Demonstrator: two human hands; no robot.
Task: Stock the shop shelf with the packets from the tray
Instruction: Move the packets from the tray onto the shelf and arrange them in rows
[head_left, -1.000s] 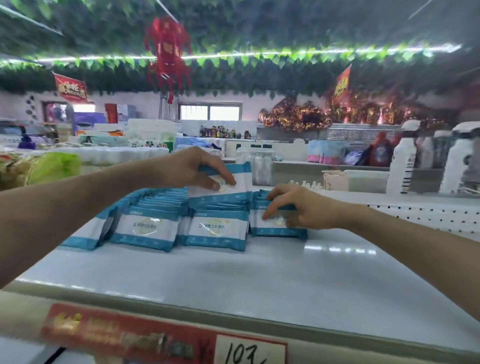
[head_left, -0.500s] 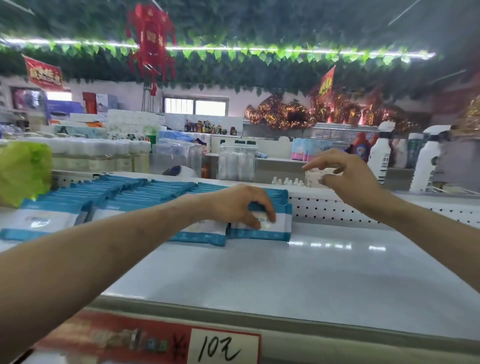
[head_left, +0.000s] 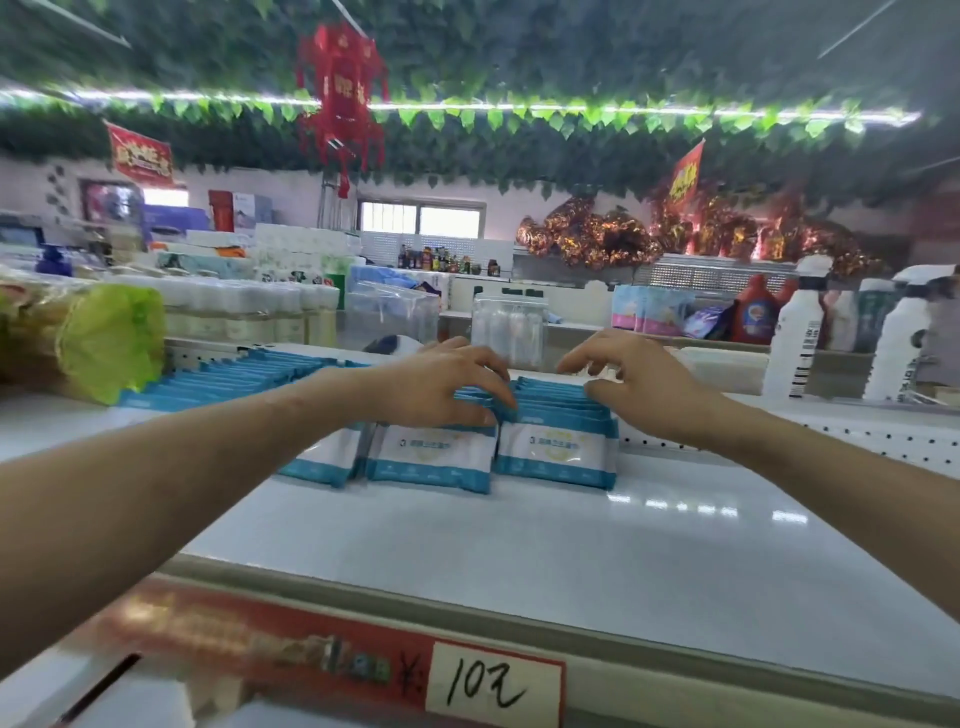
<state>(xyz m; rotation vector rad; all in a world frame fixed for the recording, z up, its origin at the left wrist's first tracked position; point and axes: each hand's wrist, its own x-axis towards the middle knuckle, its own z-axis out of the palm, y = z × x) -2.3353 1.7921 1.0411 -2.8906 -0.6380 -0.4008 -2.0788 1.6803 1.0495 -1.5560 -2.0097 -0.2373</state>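
Head view: rows of flat white-and-blue plastic packets (head_left: 556, 452) stand packed along the back edge of the white shop shelf (head_left: 571, 561), so stocking looks well underway. The left hand (head_left: 436, 389) pinches the middle rows' tops with curled fingers. The right hand (head_left: 644, 387) hovers with fingers loosely bent, gripping nothing. There's no tray in sight, so I can't tell what's left.

A handwritten "10" and a character resembling 元 are seen on the white field of the red price label (head_left: 493, 686) at the edge of the shelf (head_left: 571, 561), preceded by a printed "¥:". Print on the packets (head_left: 556, 449), the red banner (head_left: 139, 156) and the bottles (head_left: 795, 332) cannot be read.
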